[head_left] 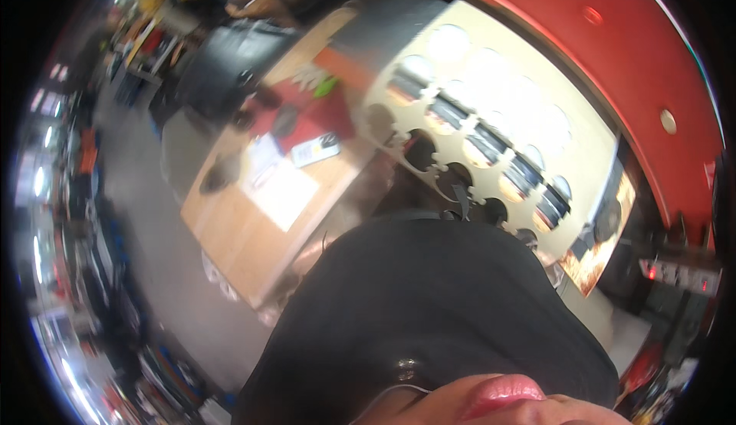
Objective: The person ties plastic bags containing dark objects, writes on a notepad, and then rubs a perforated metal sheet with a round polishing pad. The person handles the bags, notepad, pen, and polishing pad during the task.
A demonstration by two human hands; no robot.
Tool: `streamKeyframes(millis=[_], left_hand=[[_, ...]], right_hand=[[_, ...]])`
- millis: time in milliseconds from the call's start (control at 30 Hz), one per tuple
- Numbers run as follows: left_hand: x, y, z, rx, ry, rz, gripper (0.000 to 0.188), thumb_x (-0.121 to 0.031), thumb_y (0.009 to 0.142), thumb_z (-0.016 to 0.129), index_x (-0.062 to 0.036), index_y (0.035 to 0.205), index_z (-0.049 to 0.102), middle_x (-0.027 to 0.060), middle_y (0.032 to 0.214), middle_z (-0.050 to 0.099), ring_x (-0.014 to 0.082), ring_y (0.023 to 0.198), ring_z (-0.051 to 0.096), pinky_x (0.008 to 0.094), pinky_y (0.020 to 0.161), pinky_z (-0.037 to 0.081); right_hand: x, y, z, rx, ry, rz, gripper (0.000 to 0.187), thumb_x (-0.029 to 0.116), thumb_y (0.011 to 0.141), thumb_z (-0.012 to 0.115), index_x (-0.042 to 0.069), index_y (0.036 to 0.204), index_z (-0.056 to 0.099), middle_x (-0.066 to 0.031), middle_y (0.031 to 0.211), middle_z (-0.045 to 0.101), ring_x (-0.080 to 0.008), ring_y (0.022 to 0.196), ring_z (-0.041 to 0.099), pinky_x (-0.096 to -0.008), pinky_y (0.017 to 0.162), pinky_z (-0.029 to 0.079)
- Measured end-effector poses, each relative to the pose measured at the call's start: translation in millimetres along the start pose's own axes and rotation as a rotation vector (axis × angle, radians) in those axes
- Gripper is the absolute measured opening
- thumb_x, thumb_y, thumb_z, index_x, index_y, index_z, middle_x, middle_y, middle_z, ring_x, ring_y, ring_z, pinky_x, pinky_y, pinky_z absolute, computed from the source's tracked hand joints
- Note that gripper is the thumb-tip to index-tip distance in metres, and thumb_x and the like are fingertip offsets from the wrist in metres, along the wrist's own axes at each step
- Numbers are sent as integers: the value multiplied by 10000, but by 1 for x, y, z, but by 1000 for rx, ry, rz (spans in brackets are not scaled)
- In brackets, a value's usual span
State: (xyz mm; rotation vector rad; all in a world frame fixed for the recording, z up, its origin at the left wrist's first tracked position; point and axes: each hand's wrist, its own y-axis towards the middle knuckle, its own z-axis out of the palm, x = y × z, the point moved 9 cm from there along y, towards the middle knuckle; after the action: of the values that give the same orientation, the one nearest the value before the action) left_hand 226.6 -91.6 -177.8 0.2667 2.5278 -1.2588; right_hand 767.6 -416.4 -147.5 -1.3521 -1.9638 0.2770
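Observation:
Neither of my hands shows in the picture; my dark top (445,294) fills the lower middle. Right beyond it lies a large cream panel (594,156) with rows of round holes. Dark, banded pieces (484,145) show at several of the holes, and bright glare washes out the panel's far part. To its left stands a light wooden table (238,248). White paper sheets (282,195) lie there beside a small white and grey packet (316,149). A red sheet or cloth (330,114) carries pale gloves (308,77) and a bright green item (326,87).
A red curved surface (636,57) rises along the far right. Near the right edge sits a socket strip (681,277) with red lights. A black, shiny covered thing (238,60) stands behind the table. Grey floor (146,195) runs along the left, bordered by cluttered shelves.

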Motion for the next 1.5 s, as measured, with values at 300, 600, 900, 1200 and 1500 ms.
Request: streamKeyframes(millis=[300, 600, 900, 1200, 1500], left_hand=[[-163, 70, -9, 151, 315, 302, 283, -245, 848, 619, -39, 1038, 661, 224, 1053, 639, 396, 1002, 602, 480, 856, 475], [-400, 41, -161, -486, 667, 910, 256, -235, 840, 639, -30, 991, 669, 204, 983, 665, 395, 925, 627, 470, 817, 490], [-605, 26, -184, -700, 259, 981, 584, -386, 899, 633, 31, 1291, 517, 269, 1288, 534, 425, 1202, 493, 460, 1022, 400], [-607, 53, -209, -714, 151, 1019, 602, -391, 833, 703, 40, 1230, 562, 289, 1201, 599, 436, 1121, 570, 468, 970, 450], [-599, 24, -195, -725, 194, 1077, 558, -402, 851, 683, -22, 1244, 570, 220, 1259, 492, 405, 1118, 546, 461, 925, 468]], right_hand=[[-138, -69, 5, -179, 280, 264, 235, 297, 847, 688, 66, 878, 660, -173, 851, 684, -344, 860, 664, -420, 779, 518], [-266, -265, -12, -824, 484, 748, 255, 294, 865, 674, 41, 900, 665, -163, 843, 690, -318, 844, 674, -403, 779, 515], [-90, -227, -208, -1384, 571, 299, 387, 357, 894, 632, 29, 1101, 623, -174, 1042, 668, -324, 952, 650, -401, 830, 502], [-14, -161, -238, -1042, 345, 568, 676, 456, 839, 676, 61, 1343, 461, -220, 1220, 627, -385, 1116, 609, -453, 945, 470], [-13, -157, -234, -1140, 231, 532, 634, 502, 863, 618, 63, 1306, 506, -208, 1182, 632, -387, 1095, 601, -454, 905, 481]])
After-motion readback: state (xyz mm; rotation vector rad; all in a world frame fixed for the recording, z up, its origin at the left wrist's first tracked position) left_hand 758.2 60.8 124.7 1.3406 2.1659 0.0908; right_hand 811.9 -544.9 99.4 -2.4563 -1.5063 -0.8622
